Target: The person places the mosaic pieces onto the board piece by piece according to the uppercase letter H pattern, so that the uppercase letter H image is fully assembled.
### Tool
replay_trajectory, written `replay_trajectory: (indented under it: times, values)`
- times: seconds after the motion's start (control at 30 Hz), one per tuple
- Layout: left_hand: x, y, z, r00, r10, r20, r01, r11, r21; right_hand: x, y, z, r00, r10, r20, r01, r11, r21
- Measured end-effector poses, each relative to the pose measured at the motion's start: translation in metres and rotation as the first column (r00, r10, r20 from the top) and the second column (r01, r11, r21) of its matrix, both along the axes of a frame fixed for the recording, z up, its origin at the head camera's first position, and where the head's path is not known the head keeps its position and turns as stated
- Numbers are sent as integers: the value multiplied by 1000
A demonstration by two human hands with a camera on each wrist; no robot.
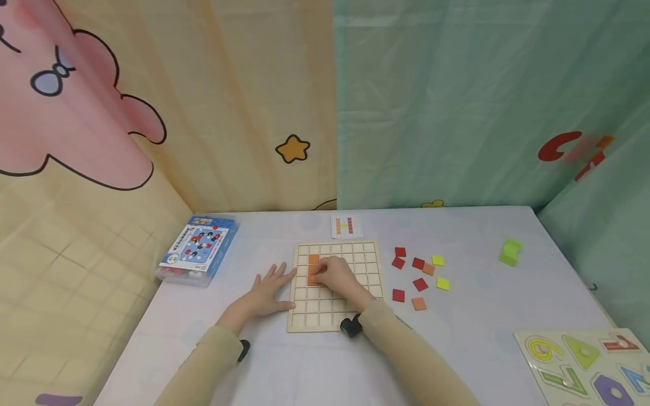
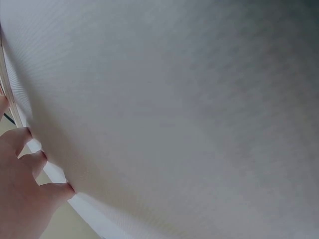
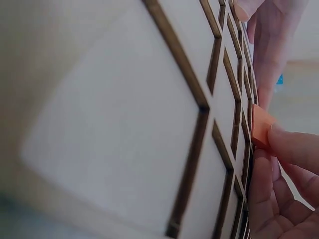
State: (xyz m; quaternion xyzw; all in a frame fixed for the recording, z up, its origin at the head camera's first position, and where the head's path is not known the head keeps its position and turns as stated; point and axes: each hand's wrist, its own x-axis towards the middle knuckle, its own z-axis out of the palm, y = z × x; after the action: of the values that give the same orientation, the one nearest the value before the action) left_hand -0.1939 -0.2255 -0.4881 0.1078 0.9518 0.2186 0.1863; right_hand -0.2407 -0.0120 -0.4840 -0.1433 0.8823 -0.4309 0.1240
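A wooden grid board (image 1: pixel 307 322) lies on the table. My right hand (image 1: pixel 339 277) is over its left-middle part, pinching an orange square tile (image 3: pixel 261 127) between thumb and fingers, right at the grid surface. Other orange on the board (image 1: pixel 313 259) shows in the head view just above the fingertips, in the second column from the left. My left hand (image 1: pixel 263 294) rests on the table with fingers spread, its fingertips and thumb at the board's left edge. In the left wrist view, the fingers (image 2: pixel 35 159) touch the white tablecloth.
Right of the board lie several loose red tiles (image 1: pixel 398 295), two yellow tiles (image 1: pixel 443 283) and two orange tiles (image 1: pixel 418 304). A pattern card (image 1: pixel 347 226) lies behind the board. A blue boxed set (image 1: pixel 203 248) stands left, a green block (image 1: pixel 510 252) right, and a shape puzzle (image 1: pixel 579 361) front right.
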Motion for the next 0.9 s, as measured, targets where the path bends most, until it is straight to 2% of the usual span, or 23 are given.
replay_trajectory:
  times: [0.23, 0.67, 0.8, 0.9]
  values:
    - [3, -1, 1, 1000, 12, 7, -12, 1000, 14, 4, -4, 0, 1000, -12, 0, 12, 999, 35]
    - [0, 0, 1, 1000, -2, -2, 2, 1000, 0, 9, -4, 1, 994, 16, -109, -7, 997, 81]
    - [-1, 0, 2, 1000, 0, -3, 0, 1000, 2, 9, -2, 4, 996, 17, -92, -10, 997, 79]
    - [0, 1, 3, 1000, 3, -2, -3, 1000, 6, 10, 8, 8, 999, -5, -51, 7, 999, 33]
